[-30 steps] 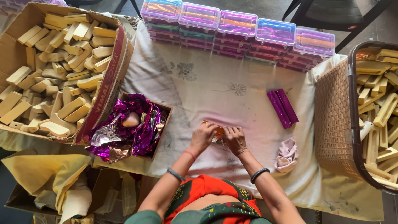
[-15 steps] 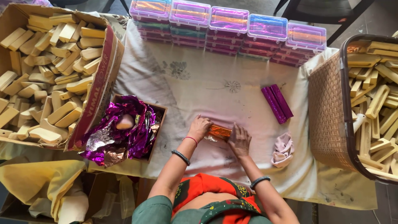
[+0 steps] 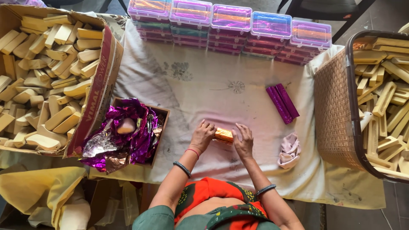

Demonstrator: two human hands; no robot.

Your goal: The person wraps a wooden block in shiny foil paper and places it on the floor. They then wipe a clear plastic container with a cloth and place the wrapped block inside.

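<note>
A bar wrapped in shiny orange foil (image 3: 223,134) lies on the white cloth (image 3: 204,85) in front of me. My left hand (image 3: 202,136) presses on its left end and my right hand (image 3: 243,142) presses on its right end, fingers curled over the foil. Two finished bars in purple foil (image 3: 282,102) lie side by side further right. A small cardboard box (image 3: 160,127) of crumpled purple and silver foil sheets (image 3: 134,132) sits just left of my left hand.
A large carton of bare cream bars (image 3: 47,76) stands at the left. A woven basket (image 3: 334,110) holding more cream bars is at the right. Several clear lidded boxes (image 3: 232,25) of wrapped bars line the far edge. A crumpled pinkish rag (image 3: 289,151) lies by my right hand.
The orange-foiled bar has come down from between my raised fingers onto the cloth, and both hands now press flat on its ends.
</note>
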